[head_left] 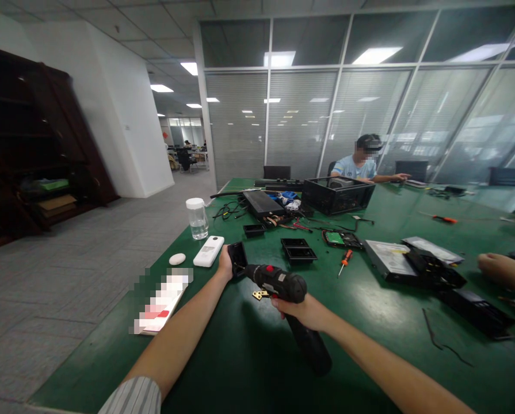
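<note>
My right hand [298, 310] is wrapped around the grip of a black cordless drill [278, 282], whose nose points left. In my left hand [225, 264] is a small black plastic box [237, 257], tilted so its hollow side faces the drill. The drill's tip reaches the box's lower right edge; whether it touches a screw is too small to tell. Under the drill lie several small brass-coloured metal plates [260, 295] on the green table [222, 356]. Similar black boxes [299, 251] sit just beyond, and one more black box [254, 230] stands farther left.
A water bottle [197, 219], a white device [209, 251] and a round white case [177, 259] stand left. A screwdriver [346, 261], a hard drive [342, 238] and metal drive units [390, 260] lie right. Behind are a black computer case [339, 195] and a seated person [356, 167]. Another person's hand [499, 270] rests far right.
</note>
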Motion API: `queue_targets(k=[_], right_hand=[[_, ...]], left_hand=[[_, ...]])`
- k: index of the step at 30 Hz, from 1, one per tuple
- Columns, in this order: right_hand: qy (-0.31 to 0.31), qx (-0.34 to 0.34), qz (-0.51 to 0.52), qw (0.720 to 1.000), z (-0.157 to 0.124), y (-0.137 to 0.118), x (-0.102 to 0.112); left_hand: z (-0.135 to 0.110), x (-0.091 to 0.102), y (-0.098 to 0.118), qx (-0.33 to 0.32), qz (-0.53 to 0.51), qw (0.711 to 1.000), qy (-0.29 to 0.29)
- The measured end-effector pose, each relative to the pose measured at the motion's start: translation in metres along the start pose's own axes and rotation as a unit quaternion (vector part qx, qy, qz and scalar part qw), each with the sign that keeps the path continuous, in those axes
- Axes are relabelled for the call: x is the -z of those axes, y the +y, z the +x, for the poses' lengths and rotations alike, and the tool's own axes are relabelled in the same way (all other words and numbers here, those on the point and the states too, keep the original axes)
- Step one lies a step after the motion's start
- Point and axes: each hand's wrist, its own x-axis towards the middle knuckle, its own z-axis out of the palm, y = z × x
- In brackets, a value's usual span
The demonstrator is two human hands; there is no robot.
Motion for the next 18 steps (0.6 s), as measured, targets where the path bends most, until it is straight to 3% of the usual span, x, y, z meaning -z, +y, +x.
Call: queue_targets(k=[18], right_hand=[[0.009, 0.001, -0.008, 1.000, -0.0011, 0.0003, 0.0001]], left_hand=[[-0.0057, -0.0027, 0.0017, -0.002, 0.001, 1.000, 0.006]])
